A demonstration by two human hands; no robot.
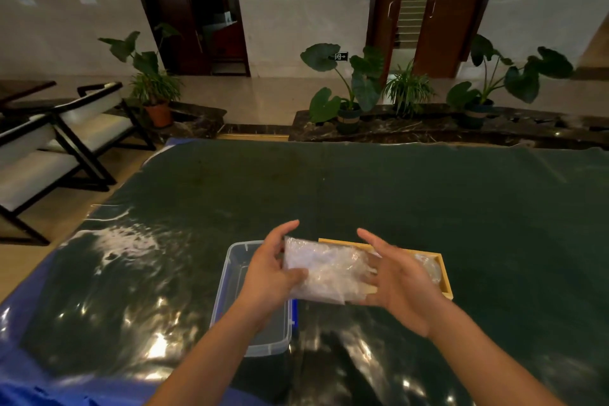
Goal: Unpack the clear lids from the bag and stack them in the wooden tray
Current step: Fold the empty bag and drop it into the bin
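Note:
A clear plastic bag (324, 269) full of clear lids is held in the air between both hands, above the table. My left hand (272, 269) grips its left end, thumb on top. My right hand (400, 280) supports its right end with the fingers spread under and behind it. Behind the bag lies the wooden tray (443, 273), partly hidden, with something clear and crumpled (428, 265) at its right end.
A clear plastic bin (230, 277) stands on the dark green table cover (395, 191) under my left wrist, just left of the tray. Chairs stand off the table's left side. Potted plants line a ledge beyond the far edge.

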